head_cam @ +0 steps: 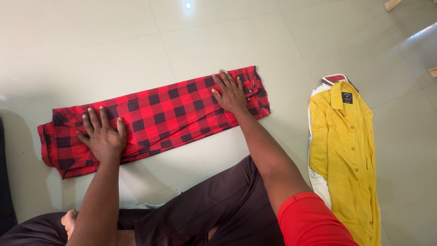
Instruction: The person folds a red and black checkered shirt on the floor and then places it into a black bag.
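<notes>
Pale glossy floor tiles [218,41] fill the head view. On them a red-and-black checked shirt [154,116], folded into a long strip, lies with its long axis running from eight o'clock to two o'clock. Left hand [102,134] presses flat, fingers spread, near its eight o'clock end; right hand [231,93] presses flat near the two o'clock end, neither clenched. At three o'clock lies a yellow shirt [348,159], well apart.

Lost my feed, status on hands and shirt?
Left hand and right hand flat on folded red plaid shirt. Yellow shirt lies apart, right.
</notes>
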